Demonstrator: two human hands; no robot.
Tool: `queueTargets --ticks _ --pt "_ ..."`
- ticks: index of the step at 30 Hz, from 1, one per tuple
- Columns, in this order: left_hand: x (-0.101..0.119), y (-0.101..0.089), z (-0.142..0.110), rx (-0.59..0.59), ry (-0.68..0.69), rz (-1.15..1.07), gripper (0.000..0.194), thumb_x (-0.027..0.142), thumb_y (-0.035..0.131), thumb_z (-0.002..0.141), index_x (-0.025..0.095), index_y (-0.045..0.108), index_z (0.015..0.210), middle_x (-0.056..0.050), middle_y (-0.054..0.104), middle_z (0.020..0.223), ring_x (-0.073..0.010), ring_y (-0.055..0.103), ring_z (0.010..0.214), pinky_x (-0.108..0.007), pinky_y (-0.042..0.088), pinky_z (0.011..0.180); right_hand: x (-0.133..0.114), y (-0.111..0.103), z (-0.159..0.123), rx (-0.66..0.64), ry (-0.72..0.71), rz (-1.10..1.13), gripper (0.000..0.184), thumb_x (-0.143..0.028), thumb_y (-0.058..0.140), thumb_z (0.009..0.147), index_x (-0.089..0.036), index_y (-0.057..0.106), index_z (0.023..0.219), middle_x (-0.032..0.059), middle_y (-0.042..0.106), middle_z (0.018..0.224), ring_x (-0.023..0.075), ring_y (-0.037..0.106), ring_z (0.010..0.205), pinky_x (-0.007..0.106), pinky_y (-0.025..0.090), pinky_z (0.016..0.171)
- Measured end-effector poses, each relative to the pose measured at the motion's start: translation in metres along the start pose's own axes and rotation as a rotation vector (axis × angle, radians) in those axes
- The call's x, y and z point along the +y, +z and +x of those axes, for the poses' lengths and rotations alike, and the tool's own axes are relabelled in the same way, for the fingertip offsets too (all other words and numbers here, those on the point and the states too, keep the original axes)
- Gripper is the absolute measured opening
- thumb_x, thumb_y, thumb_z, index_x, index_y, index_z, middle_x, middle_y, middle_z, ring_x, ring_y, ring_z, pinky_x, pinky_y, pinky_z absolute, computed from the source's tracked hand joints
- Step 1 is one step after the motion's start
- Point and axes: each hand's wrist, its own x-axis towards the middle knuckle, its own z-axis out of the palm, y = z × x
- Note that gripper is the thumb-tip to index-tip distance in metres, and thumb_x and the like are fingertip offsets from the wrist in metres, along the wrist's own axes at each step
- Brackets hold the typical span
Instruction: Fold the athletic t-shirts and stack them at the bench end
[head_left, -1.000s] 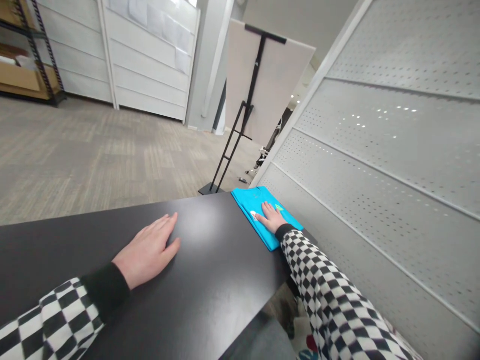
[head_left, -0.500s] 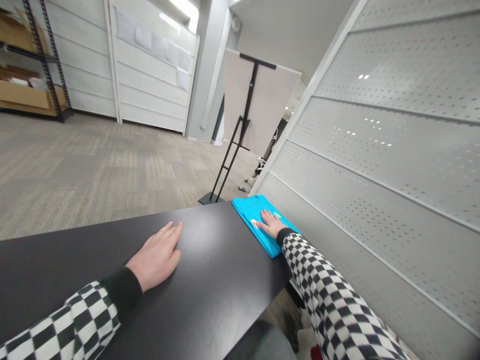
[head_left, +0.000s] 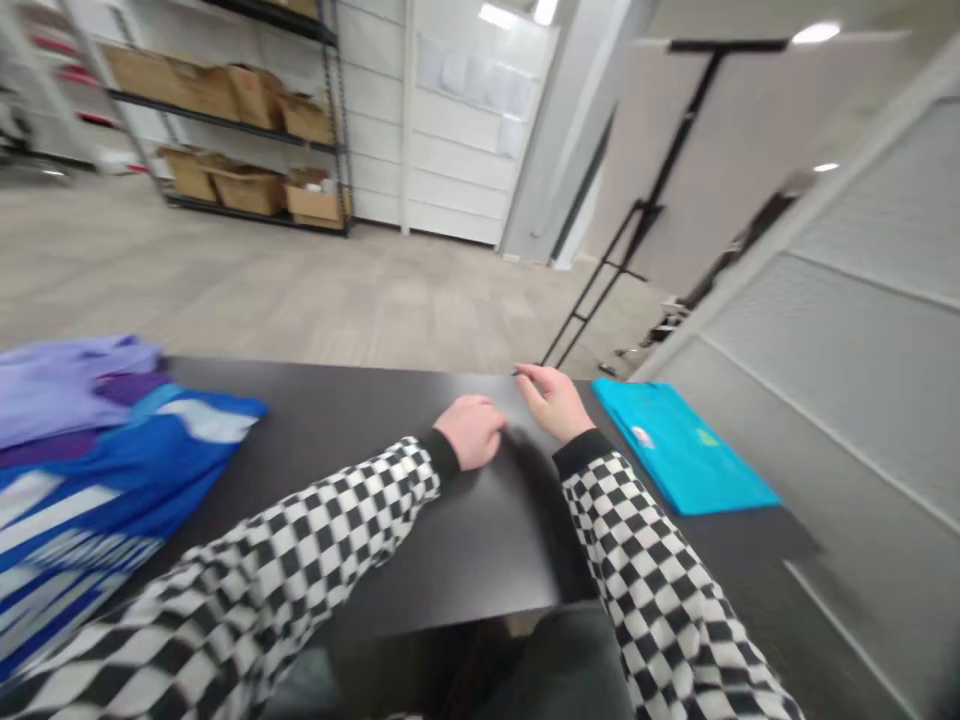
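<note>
A folded bright-blue T-shirt [head_left: 682, 450] lies flat at the right end of the dark table [head_left: 360, 400], with small prints on its upper face. My right hand [head_left: 556, 402] is just left of the shirt, apart from it, with fingers stretched leftward and nothing held. Over the middle of the table is my left hand [head_left: 471, 432], its fingers loosely bent and holding nothing I can see. Both hands are close together, slightly blurred. At the left, a royal-blue garment with white stripes [head_left: 142, 490] lies loosely beside a lavender garment [head_left: 67, 385].
White perforated panels [head_left: 847, 370] stand along the table's right side. Beyond the table are a black stand with a board [head_left: 637, 220] and a shelf rack [head_left: 225, 118] with cardboard boxes [head_left: 247, 188]. Carpeted floor [head_left: 375, 300] lies between.
My right hand has come off the folded T-shirt and moved left. My left hand has moved right toward it. The view has turned left, bringing the loose garments into sight.
</note>
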Motion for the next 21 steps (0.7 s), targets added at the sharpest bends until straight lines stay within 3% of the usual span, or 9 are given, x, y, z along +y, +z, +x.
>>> queueTargets --ticks 3,5,7,10,13,15,16,18,21 --pt "0.006 -0.015 -0.032 0.036 0.126 0.077 0.03 0.021 0.061 0.094 0.02 0.086 0.111 -0.014 0.084 0.106 -0.0318 0.071 0.117 -0.052 0.052 0.109 -0.025 0.047 -0.007 0.059 -0.001 0.049 0.051 -0.043 0.046 0.102 -0.018 0.086 0.122 0.016 0.085 0.117 0.0328 0.079 0.11 0.048 0.06 0.105" --pt "0.005 -0.028 -0.068 0.083 0.191 0.117 0.029 0.023 0.061 0.096 0.02 0.084 0.112 -0.012 0.084 0.103 -0.0297 0.07 0.113 -0.05 0.05 0.107 -0.02 0.06 -0.01 0.048 -0.05 0.087 0.047 -0.043 0.052 0.097 -0.02 0.087 0.116 0.0154 0.086 0.111 0.0344 0.079 0.105 0.051 0.06 0.102" --pt "0.003 -0.051 -0.114 0.161 0.145 0.159 0.03 0.023 0.061 0.096 0.021 0.084 0.115 -0.01 0.084 0.103 -0.0277 0.071 0.11 -0.048 0.049 0.107 -0.008 0.062 -0.011 0.042 -0.012 0.141 0.043 -0.047 0.057 0.092 -0.023 0.088 0.109 0.0154 0.085 0.104 0.0369 0.079 0.099 0.055 0.06 0.097" --pt "-0.002 -0.098 -0.196 0.325 -0.169 0.268 0.032 0.021 0.057 0.097 0.022 0.083 0.116 -0.009 0.084 0.106 -0.026 0.072 0.105 -0.046 0.05 0.108 0.009 0.052 -0.014 0.056 0.198 0.263 0.042 -0.054 0.063 0.089 -0.026 0.089 0.104 0.0158 0.083 0.091 0.0364 0.076 0.082 0.053 0.059 0.08" --pt "-0.02 -0.139 -0.27 0.479 -0.749 0.528 0.032 0.029 0.053 0.104 0.022 0.08 0.122 -0.014 0.08 0.118 -0.0315 0.071 0.114 -0.05 0.052 0.109 0.018 0.045 -0.014 0.112 0.306 0.334 0.04 -0.054 0.066 0.091 -0.027 0.089 0.109 0.0186 0.083 0.09 0.0337 0.073 0.075 0.051 0.054 0.072" --pt "-0.039 -0.155 -0.306 0.298 -1.034 0.664 0.048 0.05 0.062 0.103 0.022 0.074 0.139 -0.018 0.074 0.131 -0.041 0.067 0.121 -0.057 0.054 0.105 0.02 0.046 -0.013 0.111 0.3 0.367 0.039 -0.052 0.067 0.091 -0.026 0.09 0.108 0.02 0.082 0.091 0.0325 0.073 0.076 0.05 0.052 0.073" --pt "-0.048 -0.16 -0.319 0.184 -1.084 0.673 0.05 0.053 0.061 0.103 0.022 0.073 0.141 -0.019 0.073 0.133 -0.0421 0.067 0.121 -0.057 0.055 0.104 0.02 0.047 -0.013 0.1 0.298 0.379 0.039 -0.051 0.067 0.09 -0.025 0.089 0.107 0.0201 0.082 0.09 0.0321 0.073 0.076 0.05 0.052 0.073" --pt "-0.062 -0.17 -0.335 0.058 -1.055 0.609 0.044 0.048 0.055 0.107 0.021 0.075 0.136 -0.018 0.074 0.131 -0.0394 0.069 0.12 -0.055 0.056 0.106 0.018 0.052 -0.013 0.074 0.305 0.392 0.039 -0.05 0.065 0.088 -0.023 0.089 0.104 0.0187 0.082 0.088 0.031 0.073 0.075 0.049 0.051 0.074" --pt "-0.061 -0.189 -0.332 0.205 -0.842 0.381 0.041 0.044 0.049 0.111 0.019 0.078 0.125 -0.015 0.078 0.124 -0.0328 0.071 0.119 -0.049 0.055 0.113 0.014 0.058 -0.016 0.049 0.334 0.393 0.041 -0.048 0.062 0.087 -0.022 0.088 0.105 0.0112 0.08 0.081 0.0277 0.071 0.071 0.044 0.052 0.073"
